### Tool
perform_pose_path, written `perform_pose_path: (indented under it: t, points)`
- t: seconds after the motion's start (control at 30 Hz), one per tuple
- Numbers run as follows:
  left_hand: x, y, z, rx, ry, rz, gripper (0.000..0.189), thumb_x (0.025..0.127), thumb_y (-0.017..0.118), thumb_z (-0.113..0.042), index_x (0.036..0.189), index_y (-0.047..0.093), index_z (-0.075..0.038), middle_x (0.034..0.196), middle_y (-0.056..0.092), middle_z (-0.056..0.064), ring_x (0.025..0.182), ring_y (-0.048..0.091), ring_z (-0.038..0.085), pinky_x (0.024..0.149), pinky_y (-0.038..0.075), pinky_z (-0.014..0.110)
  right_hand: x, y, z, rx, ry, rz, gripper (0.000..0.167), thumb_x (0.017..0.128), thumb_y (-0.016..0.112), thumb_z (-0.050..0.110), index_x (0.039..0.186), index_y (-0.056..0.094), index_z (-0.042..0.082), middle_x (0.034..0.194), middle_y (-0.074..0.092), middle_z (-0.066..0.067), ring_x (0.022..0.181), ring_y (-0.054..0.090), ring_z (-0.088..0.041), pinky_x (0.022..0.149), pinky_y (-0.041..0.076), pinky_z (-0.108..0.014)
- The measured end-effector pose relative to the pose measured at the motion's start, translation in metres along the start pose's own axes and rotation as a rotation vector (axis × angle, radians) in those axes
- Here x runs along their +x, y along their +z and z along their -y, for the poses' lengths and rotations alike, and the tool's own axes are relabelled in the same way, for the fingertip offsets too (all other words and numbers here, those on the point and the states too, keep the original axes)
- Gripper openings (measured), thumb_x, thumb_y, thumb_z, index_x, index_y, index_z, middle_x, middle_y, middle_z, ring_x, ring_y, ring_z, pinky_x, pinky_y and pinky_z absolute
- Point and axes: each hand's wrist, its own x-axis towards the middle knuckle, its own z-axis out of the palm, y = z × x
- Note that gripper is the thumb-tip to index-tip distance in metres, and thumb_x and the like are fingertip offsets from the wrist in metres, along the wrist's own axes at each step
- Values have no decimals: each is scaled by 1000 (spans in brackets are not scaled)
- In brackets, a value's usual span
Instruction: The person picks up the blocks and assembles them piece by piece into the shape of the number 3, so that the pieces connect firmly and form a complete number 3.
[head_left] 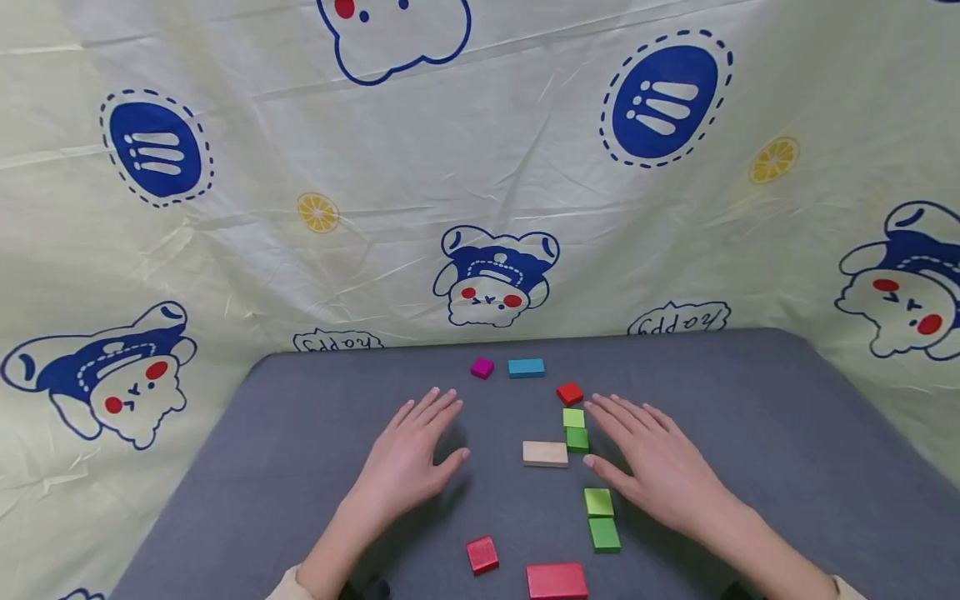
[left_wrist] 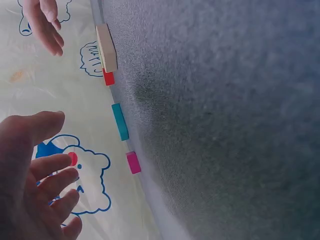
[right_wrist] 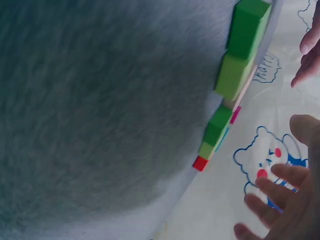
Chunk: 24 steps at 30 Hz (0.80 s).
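My left hand hovers palm down over the grey table, left of the blocks, fingers extended and nothing held. To the right, my right hand is spread the same way, its fingertips close beside a light green block and a green block that sit end to end. A plain wooden block lies between the hands. Nearer the front are another light green block and green block, also end to end. A red block rests just beyond the right fingertips.
At the back of the grey table lie a magenta block and a blue block. Toward the front are a red cube and a larger red block. A printed curtain hangs behind the table.
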Motion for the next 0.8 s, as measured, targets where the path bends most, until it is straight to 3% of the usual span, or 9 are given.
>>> perform_pose_path:
  t: [0.27,0.5,0.8]
  points:
    - [16,5,-1,-218,3,152,60,89,72,-36,142,54,-14,147,48,0,139,38,20,111,30,46,7,8,-9,250,-12,79,63,94,67,35,149,43,15,150,43,-6,133,42,-32,102,37,-58]
    - [31,14,-7,-390,23,217,50,92,70,-24,139,55,-11,141,54,2,133,46,21,107,37,45,16,10,-12,339,-53,58,52,94,69,24,141,53,12,140,52,-5,128,47,-27,99,42,-51]
    - [40,33,-16,-446,34,292,46,90,72,-24,133,61,-9,132,60,2,125,53,19,104,41,40,23,13,-19,387,-56,135,46,93,69,20,137,57,10,135,57,-3,126,50,-26,100,42,-50]
